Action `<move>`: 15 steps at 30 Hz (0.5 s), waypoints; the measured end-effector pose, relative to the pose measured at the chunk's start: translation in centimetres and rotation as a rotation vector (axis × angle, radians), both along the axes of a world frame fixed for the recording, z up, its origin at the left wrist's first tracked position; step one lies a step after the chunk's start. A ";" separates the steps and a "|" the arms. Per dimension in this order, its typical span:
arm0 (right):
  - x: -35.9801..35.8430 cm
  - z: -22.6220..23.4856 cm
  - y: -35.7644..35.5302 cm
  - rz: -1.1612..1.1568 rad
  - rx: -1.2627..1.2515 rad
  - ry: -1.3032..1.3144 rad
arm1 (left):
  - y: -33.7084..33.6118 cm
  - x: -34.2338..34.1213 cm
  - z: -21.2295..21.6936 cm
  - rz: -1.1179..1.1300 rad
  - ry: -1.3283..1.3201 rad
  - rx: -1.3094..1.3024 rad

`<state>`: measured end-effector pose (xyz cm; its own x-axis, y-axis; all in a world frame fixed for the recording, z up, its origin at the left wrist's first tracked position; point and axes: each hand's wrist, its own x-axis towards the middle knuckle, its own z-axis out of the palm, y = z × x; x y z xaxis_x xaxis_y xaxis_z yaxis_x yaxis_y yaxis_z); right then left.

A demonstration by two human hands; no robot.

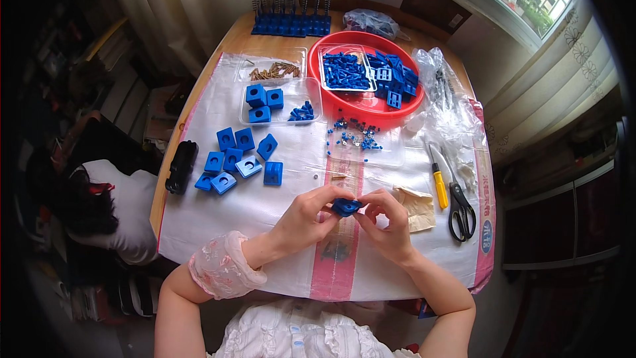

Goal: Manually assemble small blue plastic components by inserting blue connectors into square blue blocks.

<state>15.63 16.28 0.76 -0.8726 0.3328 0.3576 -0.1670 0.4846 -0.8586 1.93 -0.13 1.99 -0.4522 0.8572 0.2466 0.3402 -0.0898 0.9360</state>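
Between my two hands, near the front middle of the table, is a small blue plastic part (345, 208). My left hand (309, 217) pinches it from the left with thumb and fingers. From the other side my right hand (386, 224) has thumb and fingertips closed at its right end; fine detail there is too small to make out. Just beyond the fingers lie a brass pin (339, 177) and a tiny grey piece (316, 176). Several blue blocks with round recesses (232, 159) are grouped to the left. A beige cloth or paper piece (416, 208) lies beside my right hand.
A red basin (417, 107) holds blue parts. Clear trays (319, 103) hold blue blocks and brass pins (275, 71). Small pieces (354, 135) lie mid-table. Right: yellow-handled screwdriver (439, 185), black scissors (462, 212), plastic bags (440, 93). Left: black case (181, 167). Behind: blue rack with springs (291, 25).
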 end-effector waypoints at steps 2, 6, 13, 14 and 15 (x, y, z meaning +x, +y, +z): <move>0.1 0.1 -0.1 -0.013 -0.031 -0.019 | -0.1 -0.1 -0.2 -0.020 -0.047 -0.025; 0.1 0.1 -0.3 -0.020 -0.046 -0.009 | 0.0 0.0 -0.2 -0.047 -0.057 -0.020; 0.1 -0.3 0.1 -0.008 -0.117 -0.035 | -0.1 0.0 -0.2 -0.077 -0.095 -0.039; 0.1 -0.4 0.0 -0.007 -0.136 -0.027 | -0.1 -0.1 -0.2 -0.076 -0.065 -0.020; 0.1 -0.5 -0.1 -0.007 -0.154 -0.021 | -0.1 -0.2 -0.2 -0.075 -0.036 -0.001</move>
